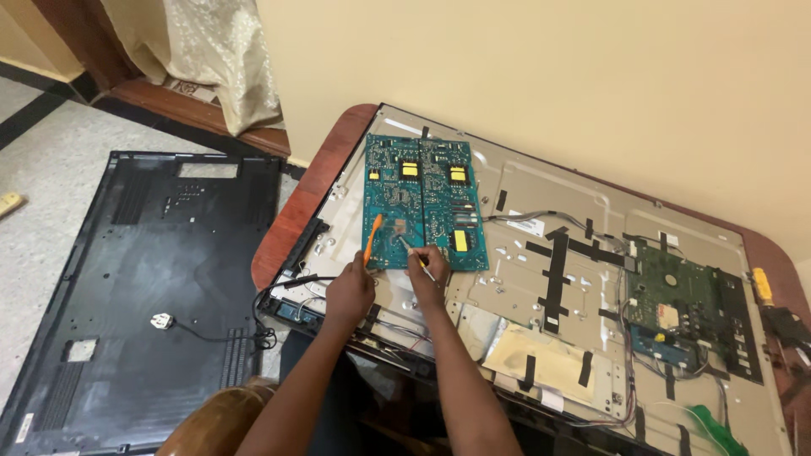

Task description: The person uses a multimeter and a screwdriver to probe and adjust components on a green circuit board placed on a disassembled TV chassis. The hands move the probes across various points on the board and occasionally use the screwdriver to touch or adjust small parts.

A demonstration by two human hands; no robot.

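Observation:
A teal circuit board (pixel 422 198) with yellow stickers lies solder-side up on the open metal back of a flat television (pixel 524 279). My left hand (pixel 349 291) grips an orange-handled tool (pixel 372 238) whose tip rests on the board's near left part. My right hand (pixel 428 277) holds a thin probe-like tool (pixel 417 260) with a yellowish grip, its tip touching the board near its lower edge. Both hands sit at the board's near edge, close together.
The television lies on a wooden table (pixel 291 219) against a cream wall. A green main board (pixel 676 308), black tape strips and wires sit to the right. A black plastic back cover (pixel 144 279) lies on the floor at left, with a power plug (pixel 162 321) on it. A yellow-handled tool (pixel 763 285) is at far right.

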